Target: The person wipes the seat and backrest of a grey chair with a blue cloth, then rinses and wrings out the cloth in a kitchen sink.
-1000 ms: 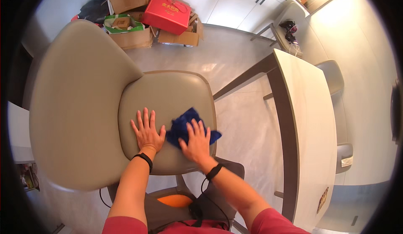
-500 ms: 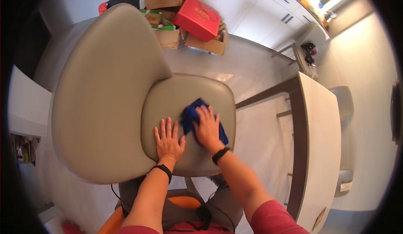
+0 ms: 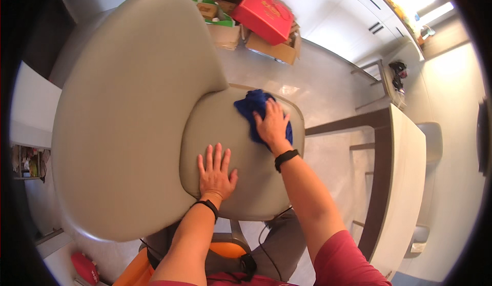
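A chair with a beige-grey padded seat (image 3: 246, 173) and a tall curved backrest (image 3: 128, 116) stands in front of me, its back toward my left. My right hand (image 3: 272, 124) lies over a dark blue cloth (image 3: 252, 104), pressing it onto the far right part of the seat. Some of the cloth bunches out past my fingers, and part is hidden under the palm. My left hand (image 3: 217, 175) rests flat on the near part of the seat, fingers spread, with nothing in it.
At the right stands a table (image 3: 405, 178) with a pale top and dark legs. Cardboard boxes (image 3: 223, 34) and a red box (image 3: 264, 15) are piled behind the chair. White cabinets (image 3: 343, 24) line the back. An orange seat (image 3: 225, 249) shows beneath me.
My right hand and the blue cloth have slid away from me, toward the far edge of the seat. The left hand stays flat on the seat. The view has shifted slightly.
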Demonstrator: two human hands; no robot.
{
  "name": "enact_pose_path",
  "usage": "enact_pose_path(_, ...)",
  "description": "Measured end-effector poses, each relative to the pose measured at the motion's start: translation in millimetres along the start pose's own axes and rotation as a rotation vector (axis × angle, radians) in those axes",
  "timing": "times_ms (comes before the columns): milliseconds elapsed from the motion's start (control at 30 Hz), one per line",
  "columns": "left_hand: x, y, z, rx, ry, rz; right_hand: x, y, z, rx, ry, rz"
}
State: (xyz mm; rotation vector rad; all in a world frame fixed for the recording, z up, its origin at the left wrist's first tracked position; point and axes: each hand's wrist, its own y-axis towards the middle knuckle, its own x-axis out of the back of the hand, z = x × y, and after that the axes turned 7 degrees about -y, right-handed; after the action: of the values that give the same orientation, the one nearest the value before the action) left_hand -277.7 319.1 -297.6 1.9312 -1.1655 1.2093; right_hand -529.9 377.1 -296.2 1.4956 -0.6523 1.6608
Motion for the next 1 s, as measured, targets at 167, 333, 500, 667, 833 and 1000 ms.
enact_pose_path(167, 4, 0, 0, 0.005, 0.018, -0.030, 45, -124, 26, 0.025, -0.049, 0.122)
enact_pose_path(333, 8, -3, -4, -0.013, 0.121, -0.040, 72, -247, 43, -0.040, 0.019, 0.236)
enact_pose_path(500, 2, -3, -15, 0.032, 0.019, -0.091, 70, -275, 33, -0.011, 0.004, 0.171)
enact_pose_path(667, 2, -5, -6, 0.056, 0.010, -0.113, 40, -201, 19, -0.010, -0.015, 0.018)
enact_pose_path(833, 1, -4, -14, 0.055, -0.081, -0.046, 6, -60, -44, -0.179, -0.156, -0.033)
enact_pose_path(1000, -6, -8, -1, 0.063, -0.022, 0.003, -12, 41, -53, -0.296, -0.125, 0.056)
